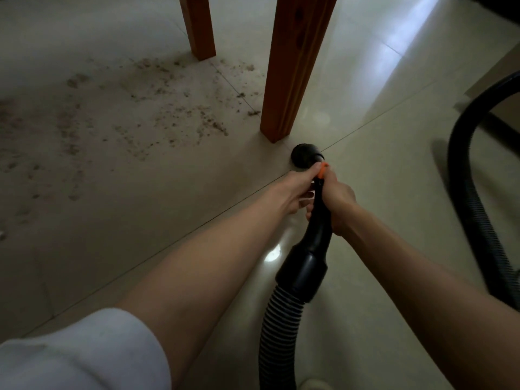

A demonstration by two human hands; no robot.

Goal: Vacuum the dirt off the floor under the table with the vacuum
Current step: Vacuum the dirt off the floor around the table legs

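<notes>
While both hands grip the vacuum wand (318, 220), left hand (295, 192) pinching near the orange collar (323, 169), right hand (336, 201) wrapped round the shaft, the nozzle (305, 156) sits just beside the near counter leg (292, 68). Dirt (174, 108): scattered on the floor (168, 209), left of nozzle, untouched. Advice: sweep leftward, nozzle low, steering round both legs; keep hose (277, 333) slack.

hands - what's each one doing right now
Left hand: pinching the orange slider on the wand.
Right hand: gripping the wand.
</notes>
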